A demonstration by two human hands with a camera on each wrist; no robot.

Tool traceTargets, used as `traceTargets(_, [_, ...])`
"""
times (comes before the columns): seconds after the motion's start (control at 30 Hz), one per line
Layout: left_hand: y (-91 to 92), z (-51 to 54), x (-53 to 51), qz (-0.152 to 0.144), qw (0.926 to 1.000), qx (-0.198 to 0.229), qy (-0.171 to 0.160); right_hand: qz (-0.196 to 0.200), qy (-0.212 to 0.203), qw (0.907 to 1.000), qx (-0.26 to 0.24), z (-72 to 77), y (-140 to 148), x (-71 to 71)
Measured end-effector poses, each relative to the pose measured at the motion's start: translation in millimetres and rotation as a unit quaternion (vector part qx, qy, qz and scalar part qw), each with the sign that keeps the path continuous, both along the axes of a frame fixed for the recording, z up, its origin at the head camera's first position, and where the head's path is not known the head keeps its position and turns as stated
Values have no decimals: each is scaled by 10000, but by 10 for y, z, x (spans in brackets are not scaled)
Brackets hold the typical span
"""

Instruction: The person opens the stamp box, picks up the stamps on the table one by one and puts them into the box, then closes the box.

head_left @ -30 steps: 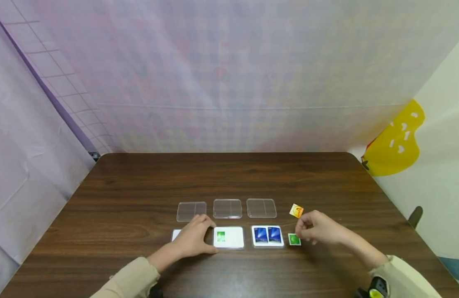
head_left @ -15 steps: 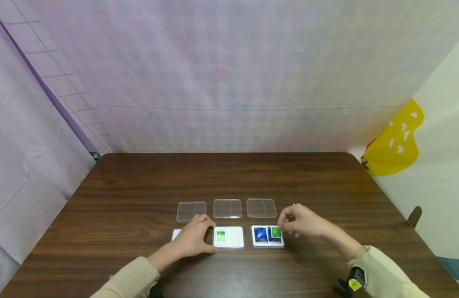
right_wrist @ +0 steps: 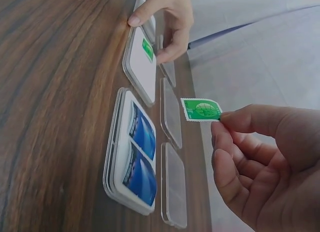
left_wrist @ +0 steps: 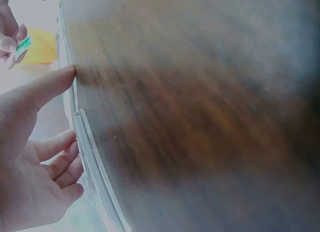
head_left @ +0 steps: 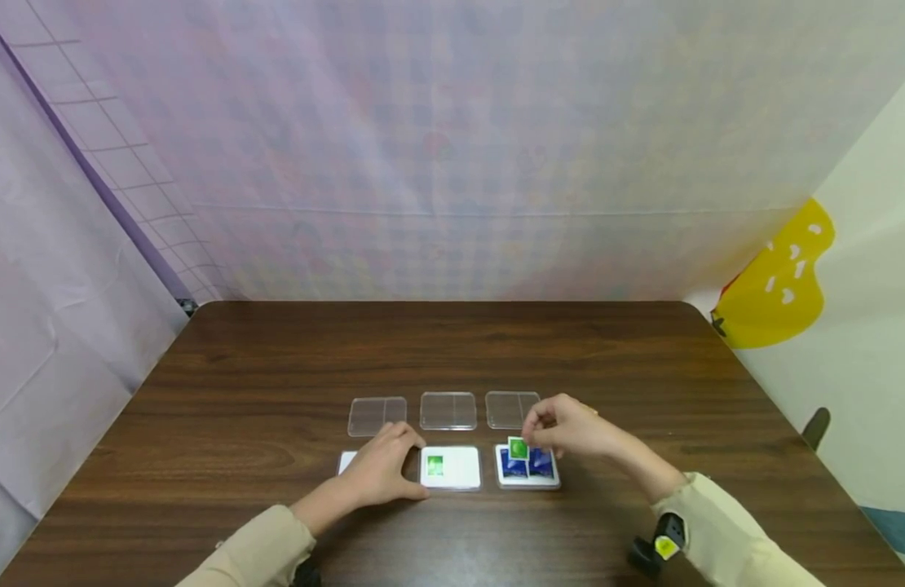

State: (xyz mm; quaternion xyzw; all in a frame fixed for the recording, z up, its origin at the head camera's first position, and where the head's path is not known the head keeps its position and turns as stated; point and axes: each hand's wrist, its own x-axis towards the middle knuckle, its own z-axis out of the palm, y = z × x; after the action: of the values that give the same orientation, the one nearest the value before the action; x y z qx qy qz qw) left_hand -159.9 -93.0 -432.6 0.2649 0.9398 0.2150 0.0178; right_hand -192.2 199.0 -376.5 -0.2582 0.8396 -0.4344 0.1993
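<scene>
Green stamp (right_wrist: 201, 109) jutted from right hand (right_wrist: 272, 164), pinched near one edge between thumb and finger, other edges free. Stamp hung above table (head_left: 291, 359), overlapping blue stamps (head_left: 542, 465) in head view. Left hand (head_left: 382, 470) spanned white case (head_left: 463, 469), gripping opposite edges. Clear lids (head_left: 448, 410) lay just beyond; tabletop stretched well past them to far edge.

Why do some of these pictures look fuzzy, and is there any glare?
Left wrist: the wooden tabletop is smeared and soft, why I can't tell, with the background washed out; right wrist: the green stamp pinched by the right hand is fairly sharp; head: a pale sheen shows on the tabletop between the sleeves.
</scene>
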Motion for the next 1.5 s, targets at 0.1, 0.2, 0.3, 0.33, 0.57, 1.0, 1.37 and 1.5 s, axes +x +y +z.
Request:
traceTargets(0.1, [-1,0,0,1,10000,-3,5,-14,43,10000,-36,-18,-57,-21])
traceTargets(0.2, [-2,0,1,6,10000,-15,8,-36,83,10000,-21,-31,-121,-39])
traceTargets(0.3, [-2,0,2,13,10000,-29,17,9,114,9999,5,-48,-194,-58])
traceTargets(0.33, [-2,1,2,16,10000,-27,19,19,80,10000,-1,-52,-218,-61])
traceTargets(0.57, [1,0,-1,26,10000,-16,25,107,-17,9999,38,-113,-389,-69])
traceTargets(1.0, [14,11,6,42,10000,62,-1,-171,-326,9993,-109,-280,-620,-20])
traceTargets(1.37, [14,-2,2,67,10000,35,54,-330,-31,9994,24,-415,-672,-30])
traceTargets(1.5, [14,0,5,73,10000,49,37,-287,592,9974,301,-438,-681,-27])
